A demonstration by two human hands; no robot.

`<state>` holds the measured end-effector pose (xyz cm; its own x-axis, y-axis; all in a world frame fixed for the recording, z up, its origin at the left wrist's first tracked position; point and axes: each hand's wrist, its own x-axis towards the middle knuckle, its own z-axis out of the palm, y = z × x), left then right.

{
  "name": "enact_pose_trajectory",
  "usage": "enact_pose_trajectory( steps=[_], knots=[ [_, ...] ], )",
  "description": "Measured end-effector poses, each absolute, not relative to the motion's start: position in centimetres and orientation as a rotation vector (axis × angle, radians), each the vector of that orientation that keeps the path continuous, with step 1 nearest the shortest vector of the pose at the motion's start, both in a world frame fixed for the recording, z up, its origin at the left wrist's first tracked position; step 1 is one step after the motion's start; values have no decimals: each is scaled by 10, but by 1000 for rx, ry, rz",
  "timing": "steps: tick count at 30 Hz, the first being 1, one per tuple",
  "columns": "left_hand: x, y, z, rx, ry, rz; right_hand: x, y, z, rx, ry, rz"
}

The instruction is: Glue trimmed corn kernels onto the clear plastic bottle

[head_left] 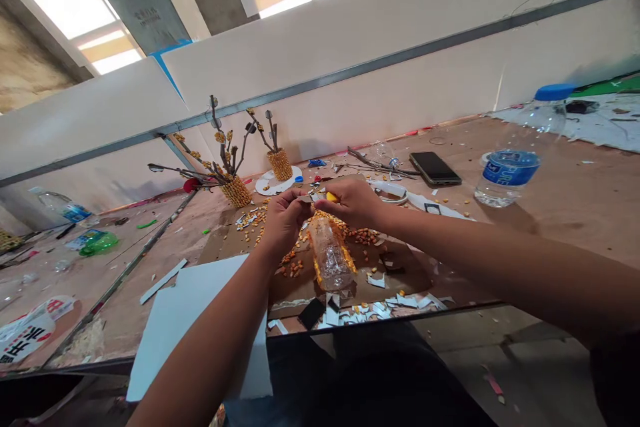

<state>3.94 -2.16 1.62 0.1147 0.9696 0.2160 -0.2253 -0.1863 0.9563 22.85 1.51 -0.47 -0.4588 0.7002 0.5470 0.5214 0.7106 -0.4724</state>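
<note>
Facing each other over the surface (pixel 575 210), two hands are seen now, thumbs and fingers drawn close together. One small pale scrap (pixel 317 197) is caught between them, pinched at the fingertips of the left hand (pixel 284 220); whether it is also touched by the other side cannot be told. One small yellow piece (pixel 331 197) is gripped by the fingers of the right hand (pixel 359 203), right at the thumb, just beside the scrap.

And below those fingers, nearer the body, one clear plastic container (pixel 333 257) is found, untouched, with yellow kernels lined along both its sides; whether it stands or lies cannot be made out. It is carried by one brown cardboard sheet (pixel 295 290), where loose corn kernels (pixel 293 268) are scattered, too many to be counted.

Beyond the hands, two kernel-covered pots are spotted: one at the left (pixel 235 191), filled with several twigs, and one behind (pixel 279 165), set on a single white disc (pixel 265 185). To the right, one black phone (pixel 435 167) is passed, then one blue-capped bottle (pixel 510 170), stood upright. One white board (pixel 200 320) is partly covered by the left forearm, and many white scraps (pixel 377 311) are strewn along the near edge.
</note>
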Motion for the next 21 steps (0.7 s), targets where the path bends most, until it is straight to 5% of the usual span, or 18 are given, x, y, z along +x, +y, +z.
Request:
enact_pose_trajectory(
  steps=[7, 21],
  knots=[
    [30, -13, 14, 1295, 797, 1339, 239, 38, -8, -1148, -1900, 460],
    [31, -10, 2, 1479, 983, 1223, 226, 17, -8, -447, -1966, 543]
  ],
)
